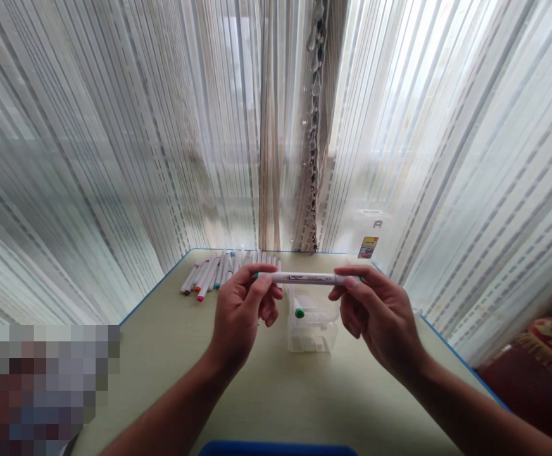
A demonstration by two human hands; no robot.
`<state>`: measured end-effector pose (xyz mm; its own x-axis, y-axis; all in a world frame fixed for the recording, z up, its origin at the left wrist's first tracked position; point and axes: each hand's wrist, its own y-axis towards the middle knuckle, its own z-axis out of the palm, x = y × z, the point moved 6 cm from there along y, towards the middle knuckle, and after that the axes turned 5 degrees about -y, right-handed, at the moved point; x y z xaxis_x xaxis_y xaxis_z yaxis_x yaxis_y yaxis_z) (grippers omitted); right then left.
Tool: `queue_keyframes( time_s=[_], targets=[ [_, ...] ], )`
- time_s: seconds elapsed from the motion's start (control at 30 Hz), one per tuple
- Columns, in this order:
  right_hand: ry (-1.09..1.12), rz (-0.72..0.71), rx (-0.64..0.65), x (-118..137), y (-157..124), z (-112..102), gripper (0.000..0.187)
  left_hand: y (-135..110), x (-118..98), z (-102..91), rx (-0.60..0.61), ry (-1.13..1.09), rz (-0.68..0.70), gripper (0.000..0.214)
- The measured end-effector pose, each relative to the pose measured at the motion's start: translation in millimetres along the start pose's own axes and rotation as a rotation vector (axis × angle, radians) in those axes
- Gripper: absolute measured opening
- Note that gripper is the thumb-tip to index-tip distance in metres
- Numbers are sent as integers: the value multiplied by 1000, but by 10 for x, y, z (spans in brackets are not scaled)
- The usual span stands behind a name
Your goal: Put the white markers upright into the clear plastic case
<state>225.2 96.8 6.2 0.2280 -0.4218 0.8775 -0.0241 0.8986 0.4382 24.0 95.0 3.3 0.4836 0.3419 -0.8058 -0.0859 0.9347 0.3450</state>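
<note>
A white marker (304, 278) with green ends and a printed label is held level above the table. My left hand (244, 304) pinches its left end between thumb and fingers. At the other end, my right hand (375, 307) grips it the same way. Below and behind the marker, a clear plastic box (311, 339) stands on the table, and a green-tipped marker (299, 313) shows at it; whether that one lies in the box or on its edge I cannot tell. Several white markers with coloured ends (209, 273) lie in a row beyond my left hand.
The pale green table (257, 405) has a blue edge. A clear case with a yellow and blue label (368, 247) stands at the back right. Striped sheer curtains (114, 145) hang behind the table. Something blue (278, 449) shows at the near edge. The lower left is pixelated.
</note>
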Motion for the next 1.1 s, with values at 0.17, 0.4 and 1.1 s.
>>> queue_keyframes(
  time_s=[0.17, 0.4, 1.1],
  targets=[
    [-3, -10, 5, -6, 12, 4, 15, 5, -2, 2, -10, 1, -1, 21],
    [40, 25, -11, 4, 21, 13, 16, 1, -2, 8, 4, 4, -14, 21],
    [-22, -26, 10, -11, 0, -20, 14, -15, -29, 16, 47, -6, 5, 22]
  ],
)
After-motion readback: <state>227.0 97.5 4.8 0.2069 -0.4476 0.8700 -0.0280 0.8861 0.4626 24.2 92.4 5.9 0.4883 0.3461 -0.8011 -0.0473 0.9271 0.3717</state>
